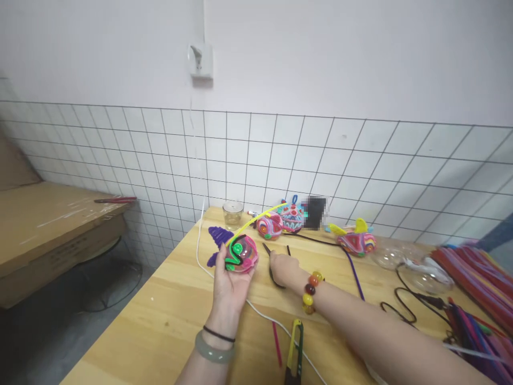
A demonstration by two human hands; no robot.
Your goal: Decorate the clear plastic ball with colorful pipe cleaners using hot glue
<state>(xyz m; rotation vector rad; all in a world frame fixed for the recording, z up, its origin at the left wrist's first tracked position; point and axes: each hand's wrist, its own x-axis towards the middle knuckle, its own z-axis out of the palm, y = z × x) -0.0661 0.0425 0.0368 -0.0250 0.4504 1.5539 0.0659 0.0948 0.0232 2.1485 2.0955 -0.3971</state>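
My left hand [229,283] cups a round ball [241,253] wrapped in pink, green and black pipe cleaners, with a purple fin and a long yellow pipe cleaner [256,218] sticking out of it. My right hand [284,267] rests on the wooden table [168,315] just right of the ball, its fingers closed on a black pipe cleaner [273,263] that bends around the hand. A beaded bracelet sits on my right wrist, a jade bangle on my left.
Three finished pipe-cleaner fish [269,224] [292,216] [356,240] lie at the back. A small glass [233,214] stands near the wall. Yellow snips [294,353] and a white cable [200,256] lie near me. Bundles of pipe cleaners [476,278] fill the right side.
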